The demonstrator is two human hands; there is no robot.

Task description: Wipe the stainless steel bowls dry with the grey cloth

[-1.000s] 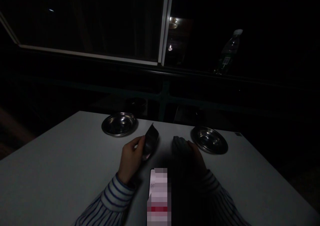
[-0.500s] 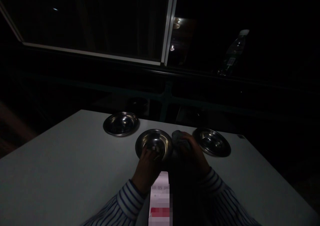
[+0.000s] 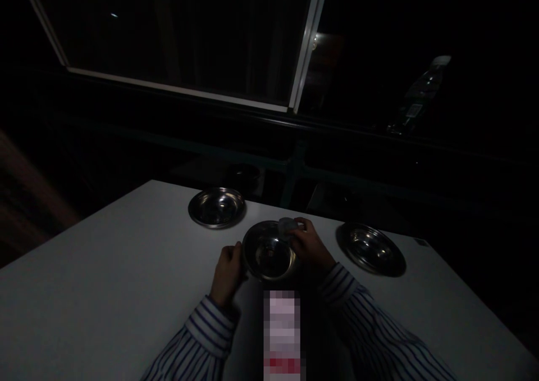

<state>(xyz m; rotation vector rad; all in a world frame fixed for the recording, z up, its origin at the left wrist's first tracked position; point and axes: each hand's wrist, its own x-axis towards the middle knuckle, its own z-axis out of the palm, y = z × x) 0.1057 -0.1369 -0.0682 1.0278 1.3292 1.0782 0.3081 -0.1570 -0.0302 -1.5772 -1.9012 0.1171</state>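
A shiny metal bowl (image 3: 269, 260) is in the middle of the white table. My left hand (image 3: 226, 273) is closed on the bowl's left rim, thumb on top. Between the fingers of my right hand (image 3: 311, 245) is a crumpled greyish cloth (image 3: 287, 226), which lies over the far right part of the bowl's rim. Two similar metal dishes stand apart from my hands: a left dish (image 3: 217, 207) farther back and a right dish (image 3: 370, 249) beyond my right hand. The dim light hides fine detail.
A lit phone (image 3: 282, 336), partly pixelated, lies between my forearms on the white table (image 3: 138, 268). A clear plastic bottle (image 3: 421, 94) with a white cap stands in the dark beyond the table. Behind is a window frame (image 3: 181, 90).
My left hand has moved from inside the bowl to its left rim. My right hand has brought the cloth leftward onto the bowl's rim. The whole view has shifted slightly.
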